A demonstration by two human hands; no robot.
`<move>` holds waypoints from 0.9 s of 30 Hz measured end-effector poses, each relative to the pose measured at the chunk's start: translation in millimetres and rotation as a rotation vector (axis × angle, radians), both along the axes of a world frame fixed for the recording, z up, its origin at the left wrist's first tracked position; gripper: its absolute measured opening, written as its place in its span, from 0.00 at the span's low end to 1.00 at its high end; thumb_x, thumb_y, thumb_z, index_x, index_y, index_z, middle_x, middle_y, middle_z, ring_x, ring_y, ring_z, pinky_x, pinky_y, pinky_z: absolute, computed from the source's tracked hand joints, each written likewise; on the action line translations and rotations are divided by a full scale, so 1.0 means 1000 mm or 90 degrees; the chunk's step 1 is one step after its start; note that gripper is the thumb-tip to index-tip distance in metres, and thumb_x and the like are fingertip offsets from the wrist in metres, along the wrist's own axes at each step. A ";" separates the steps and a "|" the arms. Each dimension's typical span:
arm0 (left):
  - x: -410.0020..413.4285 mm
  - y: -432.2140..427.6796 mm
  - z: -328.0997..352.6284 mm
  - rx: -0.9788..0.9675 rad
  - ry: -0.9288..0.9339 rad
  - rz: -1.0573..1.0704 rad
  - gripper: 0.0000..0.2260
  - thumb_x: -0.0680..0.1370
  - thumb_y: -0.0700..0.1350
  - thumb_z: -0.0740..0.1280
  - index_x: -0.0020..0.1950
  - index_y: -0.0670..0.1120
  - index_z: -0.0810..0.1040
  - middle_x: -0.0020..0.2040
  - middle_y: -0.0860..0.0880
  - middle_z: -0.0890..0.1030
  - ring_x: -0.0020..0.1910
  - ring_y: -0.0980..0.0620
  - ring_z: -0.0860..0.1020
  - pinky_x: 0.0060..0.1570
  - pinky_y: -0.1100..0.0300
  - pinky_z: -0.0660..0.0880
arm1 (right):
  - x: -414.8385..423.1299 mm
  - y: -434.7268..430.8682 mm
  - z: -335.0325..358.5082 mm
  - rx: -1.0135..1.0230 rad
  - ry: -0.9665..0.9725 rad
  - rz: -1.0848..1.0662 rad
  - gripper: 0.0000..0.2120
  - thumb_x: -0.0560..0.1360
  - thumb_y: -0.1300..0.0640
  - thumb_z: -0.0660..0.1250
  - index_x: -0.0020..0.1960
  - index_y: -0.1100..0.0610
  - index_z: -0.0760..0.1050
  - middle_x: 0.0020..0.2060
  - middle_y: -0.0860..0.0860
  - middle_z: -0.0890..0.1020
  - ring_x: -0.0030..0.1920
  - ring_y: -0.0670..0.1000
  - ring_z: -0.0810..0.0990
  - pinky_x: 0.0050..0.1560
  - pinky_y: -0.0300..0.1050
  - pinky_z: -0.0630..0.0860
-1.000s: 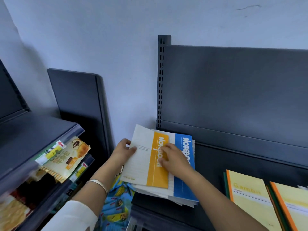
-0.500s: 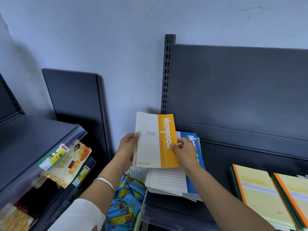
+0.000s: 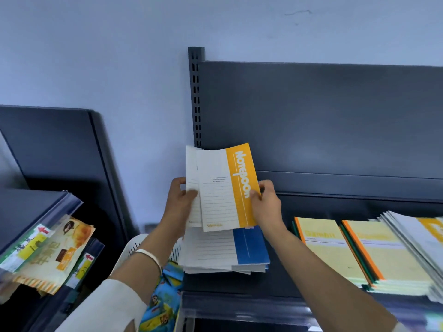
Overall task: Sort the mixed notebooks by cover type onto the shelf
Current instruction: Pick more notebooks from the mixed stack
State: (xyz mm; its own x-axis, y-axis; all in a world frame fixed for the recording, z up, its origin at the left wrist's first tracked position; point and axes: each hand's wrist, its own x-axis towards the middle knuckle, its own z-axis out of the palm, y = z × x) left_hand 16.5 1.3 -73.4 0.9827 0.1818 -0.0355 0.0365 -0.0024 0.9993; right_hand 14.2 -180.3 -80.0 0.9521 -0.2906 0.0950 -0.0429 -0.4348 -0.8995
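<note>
An orange-and-white notebook is held upright above the shelf. My right hand pinches its orange right edge. Behind it stands a second white lined notebook, and my left hand grips that one's left edge with the thumb over the front. Below them a stack of mixed notebooks with a blue-and-white cover on top lies at the left end of the dark shelf.
Yellow notebooks with orange spines lie in piles to the right, and a slanted pile of grey-and-orange notebooks at the far right. A white basket and snack packets sit on the left.
Both hands lifted the orange notebook off the stack and raised it upright. A second white notebook came up behind it in my left hand. The camera view shifted right.
</note>
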 end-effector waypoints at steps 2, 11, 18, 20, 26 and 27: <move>0.000 -0.026 0.006 -0.017 -0.028 -0.021 0.11 0.79 0.37 0.58 0.59 0.48 0.67 0.54 0.48 0.76 0.50 0.48 0.77 0.48 0.52 0.76 | -0.008 -0.025 0.006 0.027 -0.018 -0.034 0.05 0.82 0.57 0.56 0.57 0.56 0.66 0.44 0.48 0.74 0.42 0.47 0.75 0.40 0.42 0.71; -0.021 -0.195 0.015 -0.025 -0.044 -0.125 0.14 0.80 0.36 0.58 0.64 0.47 0.66 0.50 0.50 0.75 0.44 0.54 0.75 0.40 0.57 0.74 | -0.075 -0.199 0.017 0.002 -0.080 -0.201 0.02 0.81 0.57 0.58 0.53 0.55 0.65 0.43 0.49 0.75 0.39 0.49 0.73 0.37 0.43 0.66; -0.062 -0.326 0.004 -0.001 -0.004 -0.210 0.13 0.80 0.38 0.58 0.62 0.50 0.65 0.57 0.47 0.75 0.55 0.46 0.75 0.53 0.48 0.74 | -0.146 -0.342 0.012 0.065 -0.073 -0.377 0.04 0.81 0.56 0.58 0.55 0.55 0.67 0.47 0.56 0.78 0.47 0.58 0.77 0.51 0.58 0.77; -0.072 -0.357 -0.001 0.005 0.006 -0.219 0.13 0.79 0.38 0.58 0.61 0.50 0.66 0.58 0.46 0.75 0.56 0.44 0.75 0.54 0.45 0.74 | -0.165 -0.375 0.011 0.066 -0.069 -0.403 0.08 0.81 0.56 0.58 0.58 0.57 0.67 0.48 0.57 0.78 0.48 0.59 0.77 0.52 0.60 0.76; -0.098 -0.430 -0.012 0.021 0.051 -0.234 0.15 0.80 0.37 0.57 0.66 0.47 0.64 0.56 0.46 0.74 0.51 0.45 0.74 0.50 0.48 0.74 | -0.208 -0.445 0.006 0.068 -0.045 -0.461 0.11 0.81 0.57 0.58 0.61 0.60 0.67 0.51 0.60 0.78 0.48 0.60 0.77 0.52 0.60 0.76; -0.100 -0.440 -0.013 0.015 0.063 -0.240 0.16 0.80 0.36 0.56 0.67 0.47 0.63 0.57 0.46 0.74 0.52 0.45 0.74 0.51 0.47 0.75 | -0.212 -0.454 0.006 0.067 -0.039 -0.471 0.11 0.81 0.57 0.57 0.62 0.59 0.67 0.51 0.59 0.78 0.48 0.60 0.77 0.52 0.59 0.77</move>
State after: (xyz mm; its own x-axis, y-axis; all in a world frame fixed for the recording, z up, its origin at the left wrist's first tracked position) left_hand -83.8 -438.7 -86.2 0.9727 -0.1901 -0.1334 0.1247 -0.0567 0.9906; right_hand -197.7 -634.7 -74.1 0.4990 -0.8631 0.0782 -0.2390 -0.2238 -0.9449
